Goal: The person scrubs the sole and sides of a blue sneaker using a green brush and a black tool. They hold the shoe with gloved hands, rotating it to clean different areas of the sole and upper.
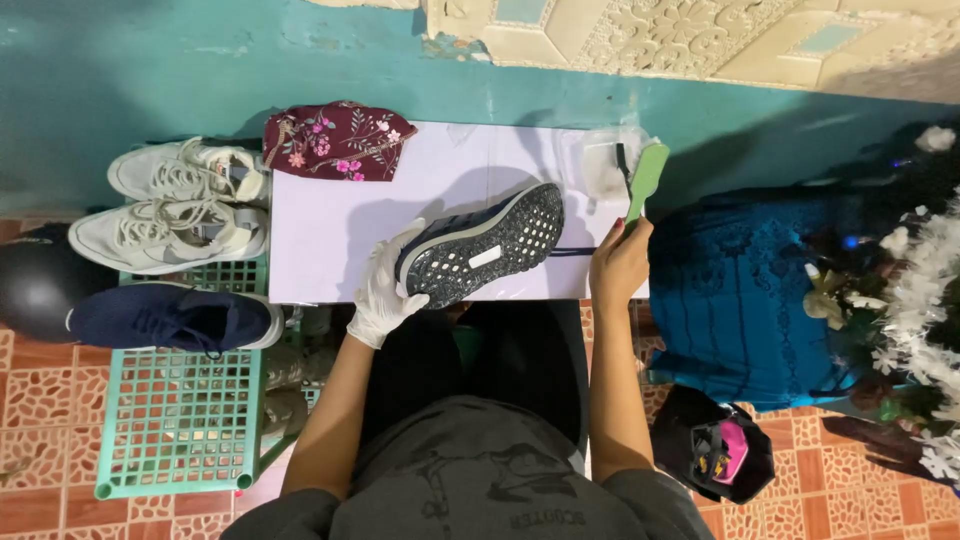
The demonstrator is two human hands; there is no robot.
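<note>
My left hand [388, 290], in a white glove, grips the heel end of a dark sneaker [485, 245] turned on its side, its speckled grey sole facing up, over a white table [330, 230]. My bare right hand [620, 262] holds a green-handled brush [645, 180] that points away toward a clear plastic bag [605, 160] at the table's far right corner. A dark lace trails from the shoe toward my right hand.
A maroon floral cloth [338, 140] lies at the table's far left. A green plastic rack [180, 400] on the left holds two white sneakers [170, 205] and a navy sneaker [170, 318]. A black helmet [35, 290] sits far left; teal fabric [730, 290] and white flowers [915, 290] crowd the right.
</note>
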